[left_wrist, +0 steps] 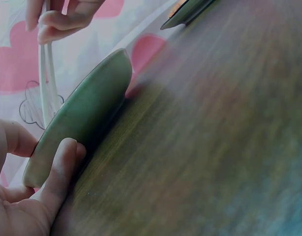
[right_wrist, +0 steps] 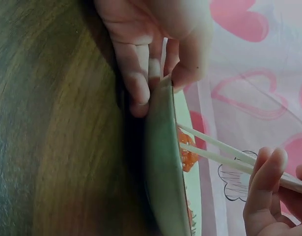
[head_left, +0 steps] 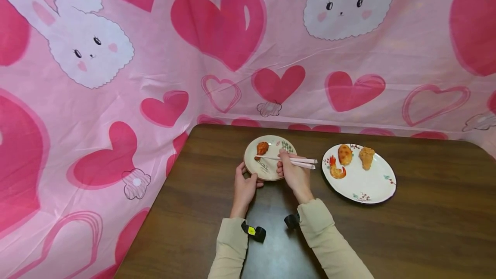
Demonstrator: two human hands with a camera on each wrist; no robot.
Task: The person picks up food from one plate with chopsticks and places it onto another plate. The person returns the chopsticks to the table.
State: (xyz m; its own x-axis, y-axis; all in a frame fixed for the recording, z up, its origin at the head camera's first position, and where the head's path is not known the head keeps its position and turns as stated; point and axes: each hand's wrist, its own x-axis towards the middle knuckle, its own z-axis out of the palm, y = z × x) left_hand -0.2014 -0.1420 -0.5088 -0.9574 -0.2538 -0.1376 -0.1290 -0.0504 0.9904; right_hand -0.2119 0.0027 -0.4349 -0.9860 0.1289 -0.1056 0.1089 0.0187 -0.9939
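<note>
A small round plate (head_left: 274,176) with a painted leaf pattern stands on the table. My left hand (head_left: 245,186) grips its near left rim; in the right wrist view the left fingers (right_wrist: 136,88) show beneath the plate's side. My right hand (head_left: 293,171) holds a pair of pale chopsticks (head_left: 304,162) slanting over the small plate. Their tips are at the lower end of a reddish-brown glazed piece of food, shaped like a small drumstick (head_left: 262,148), near the plate's far left. Part of the plate's right side is hidden behind the right hand.
To the right, a larger oval white plate (head_left: 364,186) bears a shrimp (head_left: 337,170), a browned oval piece (head_left: 345,154) and a fried chicken piece (head_left: 366,157). A pink heart-and-rabbit cloth (head_left: 232,98) hangs behind and left of the brown wooden table (head_left: 186,210).
</note>
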